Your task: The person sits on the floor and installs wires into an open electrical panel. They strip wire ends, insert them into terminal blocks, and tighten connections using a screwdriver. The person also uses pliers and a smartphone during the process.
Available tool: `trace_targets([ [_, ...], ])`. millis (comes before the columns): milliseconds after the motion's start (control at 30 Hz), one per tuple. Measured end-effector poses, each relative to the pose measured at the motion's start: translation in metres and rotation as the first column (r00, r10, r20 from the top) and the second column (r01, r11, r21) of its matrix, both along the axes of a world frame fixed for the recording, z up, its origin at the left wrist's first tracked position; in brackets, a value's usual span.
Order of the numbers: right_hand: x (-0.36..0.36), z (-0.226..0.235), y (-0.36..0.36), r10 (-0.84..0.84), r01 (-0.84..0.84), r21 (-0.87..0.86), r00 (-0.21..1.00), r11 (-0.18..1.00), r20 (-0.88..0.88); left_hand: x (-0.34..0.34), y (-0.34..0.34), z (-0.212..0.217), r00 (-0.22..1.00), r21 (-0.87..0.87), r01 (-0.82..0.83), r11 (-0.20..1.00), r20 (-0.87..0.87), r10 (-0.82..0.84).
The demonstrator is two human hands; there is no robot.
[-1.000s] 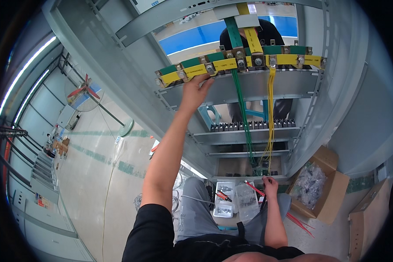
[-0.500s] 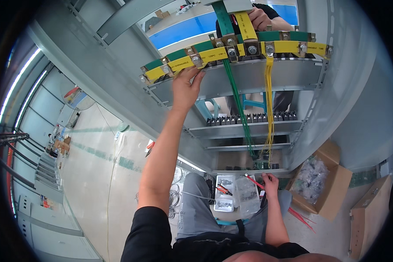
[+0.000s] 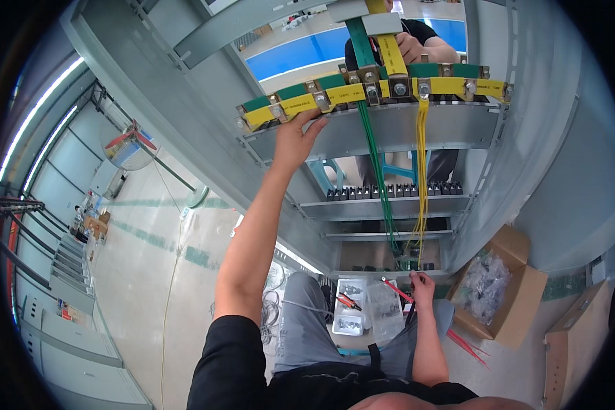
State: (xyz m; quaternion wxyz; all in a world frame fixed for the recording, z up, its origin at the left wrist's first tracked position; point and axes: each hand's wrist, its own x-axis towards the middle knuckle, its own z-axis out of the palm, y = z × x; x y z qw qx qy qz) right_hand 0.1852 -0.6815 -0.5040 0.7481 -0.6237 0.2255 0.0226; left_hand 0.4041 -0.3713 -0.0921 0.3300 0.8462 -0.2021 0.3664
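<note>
Right of the cabinet (image 3: 451, 130), a box (image 3: 518, 304) of plastic (image 3: 486, 283) on floor (image 3: 506, 365). Left hand (image 3: 296, 141) at cabinet's bar (image 3: 287, 109), right hand (image 3: 424, 288) below; grips unclear.

Busbars (image 3: 301, 104) span the cabinet (image 3: 451, 126); before it, a tray (image 3: 346, 313) lies left of a box (image 3: 519, 307).

Under the grey crossplate (image 3: 451, 126) of the cabinet (image 3: 198, 137), a window lies open left of the green wires (image 3: 374, 150) and right of the yellow wires (image 3: 422, 150); both bundles obstruct its middle, and black clips (image 3: 393, 191) line its lower edge.
</note>
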Motion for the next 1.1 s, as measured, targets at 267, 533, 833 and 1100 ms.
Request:
trace_targets([
  [267,0.000,-0.006,-0.001,-0.031,0.030,0.056,0.999,0.998,0.021,0.004,0.003,-0.001,1.000,-0.026,-0.019,0.999,-0.005,0.019],
  [533,-0.002,-0.004,-0.003,-0.042,0.041,0.065,0.999,0.997,0.008,0.011,-0.004,-0.011,0.974,0.015,-0.088,0.996,0.209,0.083],
  [833,0.001,-0.009,0.000,0.015,-0.013,0.066,0.999,0.998,-0.035,0.002,0.005,-0.011,0.994,0.001,-0.032,0.999,0.107,0.031],
  [1100,-0.013,0.095,0.035,-0.040,-0.041,0.546,0.990,0.837,0.135,-0.190,-0.044,-0.203,0.598,-0.267,0.178,0.947,-0.735,-0.320],
])
